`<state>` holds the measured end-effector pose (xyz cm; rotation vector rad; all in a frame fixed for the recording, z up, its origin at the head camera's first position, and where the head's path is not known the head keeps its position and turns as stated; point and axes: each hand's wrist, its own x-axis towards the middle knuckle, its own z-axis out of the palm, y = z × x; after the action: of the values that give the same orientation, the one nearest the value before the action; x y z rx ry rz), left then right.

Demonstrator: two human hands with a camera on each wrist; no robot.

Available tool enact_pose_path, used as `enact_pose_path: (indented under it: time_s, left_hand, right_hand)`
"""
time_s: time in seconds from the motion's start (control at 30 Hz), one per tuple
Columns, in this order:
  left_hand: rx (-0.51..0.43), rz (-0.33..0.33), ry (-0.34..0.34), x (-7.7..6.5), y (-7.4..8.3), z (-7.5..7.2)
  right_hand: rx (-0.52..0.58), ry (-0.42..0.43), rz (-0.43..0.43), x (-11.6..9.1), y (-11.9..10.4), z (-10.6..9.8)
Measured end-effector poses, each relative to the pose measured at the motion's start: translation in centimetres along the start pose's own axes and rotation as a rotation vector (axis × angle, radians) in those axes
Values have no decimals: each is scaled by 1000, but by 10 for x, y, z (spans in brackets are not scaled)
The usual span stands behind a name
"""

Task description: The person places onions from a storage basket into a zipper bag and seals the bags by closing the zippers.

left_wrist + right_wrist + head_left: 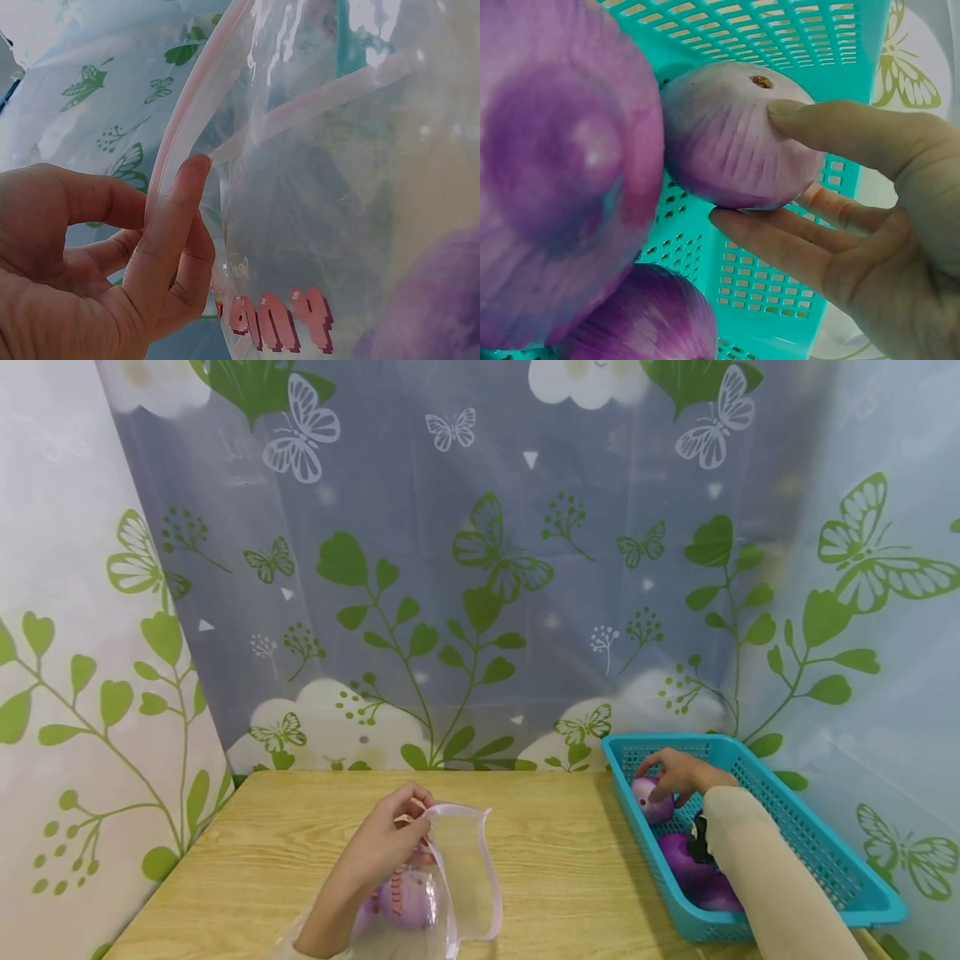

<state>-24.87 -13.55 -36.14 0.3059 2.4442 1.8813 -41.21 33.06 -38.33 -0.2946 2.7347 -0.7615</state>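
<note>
My left hand pinches the pink-edged rim of a clear plastic bag, whose mouth gapes toward the right. Purple onions show through the bag's wall, under pink printed letters. At the far end of a blue plastic basket, my right hand has its thumb and fingers around a pale purple onion. Darker purple onions lie nearer to me in the same basket, below the right wrist.
The basket stands on the right of a wood-grain table, near the curtain. A printed curtain with leaves and butterflies closes off the back and both sides. Perforated basket walls rise around the right hand.
</note>
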Motion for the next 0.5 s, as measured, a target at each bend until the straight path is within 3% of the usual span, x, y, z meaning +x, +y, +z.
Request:
enact_pose_path:
  time_s: [0.5]
  left_hand:
    - [-16,17,6,2,-3,11]
  right_hand:
    - [17,-24,-45,-2,0,-1]
